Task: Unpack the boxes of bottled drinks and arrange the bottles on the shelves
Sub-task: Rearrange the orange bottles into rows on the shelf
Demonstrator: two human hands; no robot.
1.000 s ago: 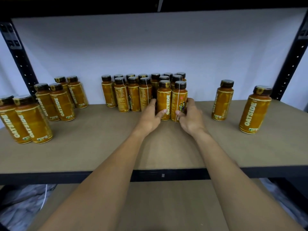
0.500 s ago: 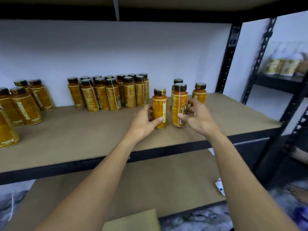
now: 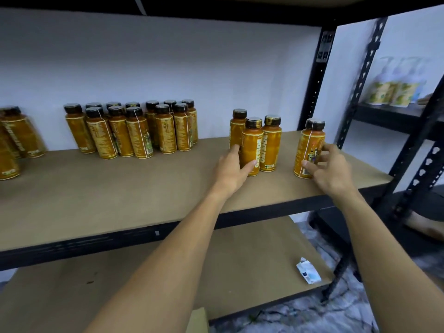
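Note:
Orange Oatside bottles with dark caps stand on the brown shelf board (image 3: 144, 195). My left hand (image 3: 233, 169) curls round one bottle (image 3: 252, 145) that stands against two others (image 3: 271, 143) at the right of the shelf. Further right, near the shelf's end, my right hand (image 3: 329, 167) holds a separate bottle (image 3: 310, 147) upright on the board, thumb in front and fingers behind. A cluster of several bottles (image 3: 134, 131) stands at the back middle. More bottles (image 3: 16, 140) sit at the far left, blurred.
A black upright post (image 3: 314, 75) closes the shelf's right end. The lower shelf (image 3: 168, 272) carries a small white packet (image 3: 308, 272). A cardboard corner (image 3: 197, 320) shows at the bottom. Another rack on the right holds pale bottles (image 3: 396, 85).
Both hands slid their bottles right along the shelf, away from the middle cluster. The right bottle now stands apart near the shelf's end; the left one has joined two bottles there.

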